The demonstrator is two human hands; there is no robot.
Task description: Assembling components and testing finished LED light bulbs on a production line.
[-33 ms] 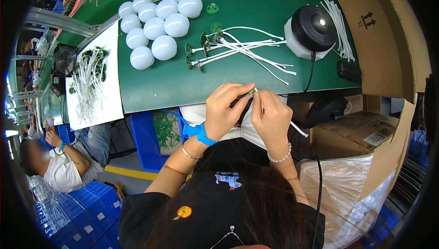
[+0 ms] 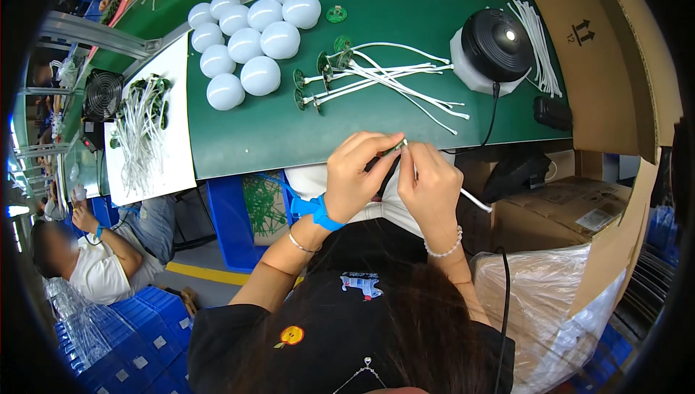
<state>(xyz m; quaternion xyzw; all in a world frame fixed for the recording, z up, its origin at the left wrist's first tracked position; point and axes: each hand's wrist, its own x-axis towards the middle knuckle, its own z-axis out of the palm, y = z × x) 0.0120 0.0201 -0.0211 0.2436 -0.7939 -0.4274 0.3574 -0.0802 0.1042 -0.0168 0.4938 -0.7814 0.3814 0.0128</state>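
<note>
Since the earlier frame, the free end of the white cable (image 2: 476,201) has swung slightly up and outward beside the right hand (image 2: 432,180); both hands keep nearly the same place. They meet just off the near edge of the green desk (image 2: 289,137), above the person's lap. Thumb and index finger of the left hand (image 2: 355,173) pinch a small green board (image 2: 396,149), mostly hidden by the fingers. Fingertips of the right hand close together at a tiny white piece beside that board; whether it is the cable's other end cannot be told. The cable emerges from behind the right hand and slants down to the right.

On the desk, beyond the hands, several round green boards with white leads (image 2: 376,79) lie crossed in a loose heap. White globes (image 2: 245,44) are grouped to their left, and a black round device (image 2: 496,44) stands on a white base to their right. A bundle of white cables (image 2: 537,47) lies beside the device, near an open cardboard box (image 2: 579,25).
</note>
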